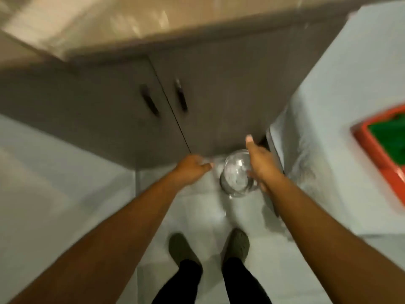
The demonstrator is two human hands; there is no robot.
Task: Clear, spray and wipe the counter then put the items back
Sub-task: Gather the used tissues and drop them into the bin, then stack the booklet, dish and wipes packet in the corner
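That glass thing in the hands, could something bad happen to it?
Maybe. The clear glass jar hangs over the hard tiled floor, so a slip could smash it near the feet. The right hand grips one side; the left hand holds something clear and blurred. The cabinet door is close, so it could bump that too.
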